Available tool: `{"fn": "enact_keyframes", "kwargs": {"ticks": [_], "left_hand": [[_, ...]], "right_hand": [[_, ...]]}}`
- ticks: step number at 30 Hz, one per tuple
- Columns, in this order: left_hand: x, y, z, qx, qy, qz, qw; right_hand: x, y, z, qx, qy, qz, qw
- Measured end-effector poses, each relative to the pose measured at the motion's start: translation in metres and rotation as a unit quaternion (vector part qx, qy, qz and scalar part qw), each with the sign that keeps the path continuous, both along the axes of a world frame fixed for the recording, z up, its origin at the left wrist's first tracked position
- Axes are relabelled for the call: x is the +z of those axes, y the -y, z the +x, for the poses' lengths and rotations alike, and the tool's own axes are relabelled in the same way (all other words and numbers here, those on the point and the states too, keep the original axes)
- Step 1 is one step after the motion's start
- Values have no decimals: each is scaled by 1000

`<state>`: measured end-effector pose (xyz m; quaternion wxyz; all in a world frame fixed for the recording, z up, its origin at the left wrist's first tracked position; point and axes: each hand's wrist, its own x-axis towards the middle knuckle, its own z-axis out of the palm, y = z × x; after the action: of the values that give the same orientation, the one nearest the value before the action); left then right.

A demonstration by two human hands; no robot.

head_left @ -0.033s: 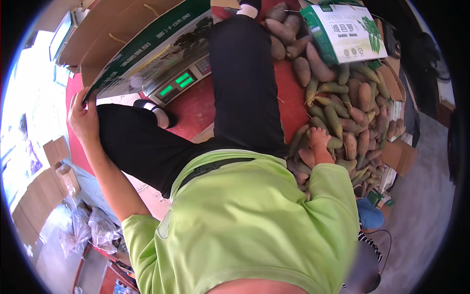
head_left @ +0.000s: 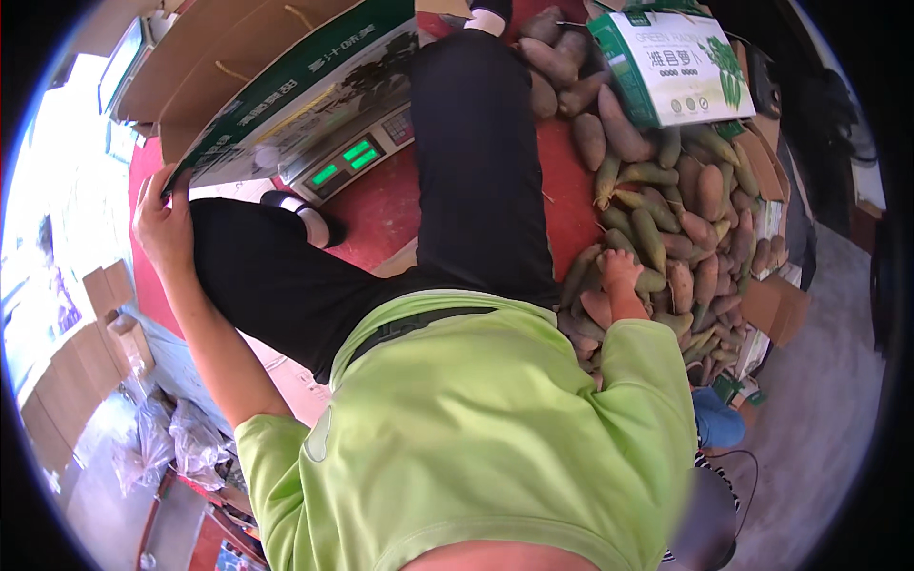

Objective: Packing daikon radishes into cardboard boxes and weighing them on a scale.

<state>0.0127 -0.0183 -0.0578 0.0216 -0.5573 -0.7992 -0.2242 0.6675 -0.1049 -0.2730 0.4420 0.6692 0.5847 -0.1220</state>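
Observation:
My left hand [head_left: 164, 226] is closed on the near left corner of a large open carton [head_left: 314, 100], green and white outside and brown inside. Under the carton's edge shows a digital scale [head_left: 347, 160] with lit green displays; the carton seems to rest on it. To the right, my right hand [head_left: 621, 270] lies on a heap of radishes [head_left: 705, 190], some green and some reddish. Its fingers curl over a radish [head_left: 650, 280], partly covered by the hand.
A closed green-and-white box [head_left: 671, 67] sits on the heap's far end. Cardboard flaps [head_left: 776, 309] edge the heap on the right. Clear plastic bags [head_left: 195, 443] lie at lower left. Another person, in blue trousers [head_left: 716, 419], is at lower right.

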Motion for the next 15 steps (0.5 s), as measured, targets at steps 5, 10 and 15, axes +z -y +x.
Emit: {"fn": "enact_keyframes", "kwargs": {"ticks": [5, 10, 15], "left_hand": [[3, 2, -1, -17, 6, 17, 1000], [4, -1, 2, -7, -3, 13, 1000], [5, -1, 4, 5, -16, 17, 1000]], "right_hand": [[-16, 1, 5, 38, 18, 0, 999], [-24, -5, 8, 20, 14, 24, 999], [6, -39, -26, -23, -80, 140, 987]]}}
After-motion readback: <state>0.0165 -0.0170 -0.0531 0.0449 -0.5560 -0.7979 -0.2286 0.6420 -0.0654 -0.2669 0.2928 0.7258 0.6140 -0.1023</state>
